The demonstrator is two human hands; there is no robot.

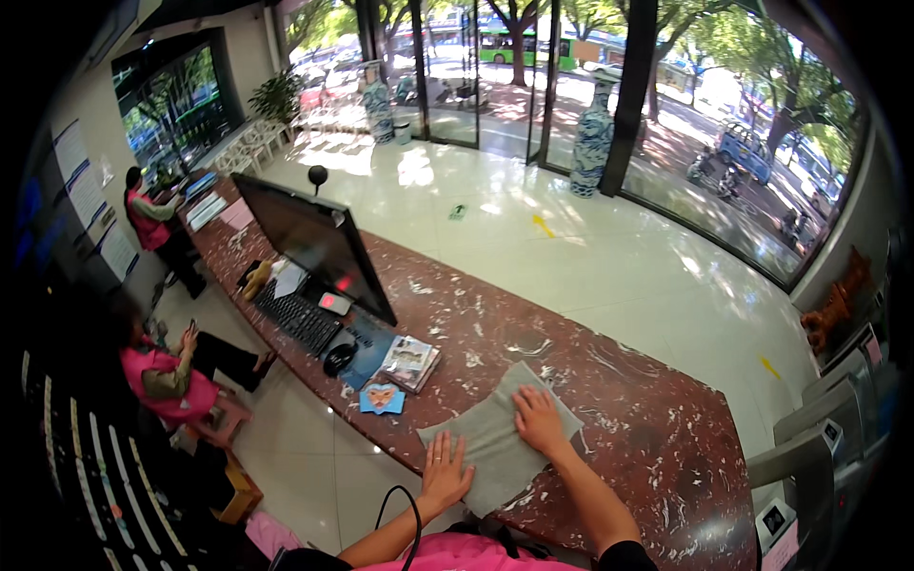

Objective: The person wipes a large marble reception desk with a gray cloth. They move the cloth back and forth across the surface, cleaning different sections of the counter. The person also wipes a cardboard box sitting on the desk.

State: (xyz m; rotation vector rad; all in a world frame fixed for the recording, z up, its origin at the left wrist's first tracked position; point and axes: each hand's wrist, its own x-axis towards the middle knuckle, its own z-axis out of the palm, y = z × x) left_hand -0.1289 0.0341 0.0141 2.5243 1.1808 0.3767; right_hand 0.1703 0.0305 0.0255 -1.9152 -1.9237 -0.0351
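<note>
A grey cloth lies spread flat on the red marbled counter. My left hand rests on the cloth's near left edge, fingers extended and a ring on one of them. Farther right, my right hand presses palm-down near the cloth's upper right part, with its fingers fairly straight. Neither hand has anything gripped. Just left of the cloth sit a blue heart-decorated card or box and a small stack of booklets or cases.
A monitor, a keyboard and a mouse stand on the counter to the left. Two people in pink vests are beyond its left side, one seated, one standing. Turnstile gates adjoin the right end.
</note>
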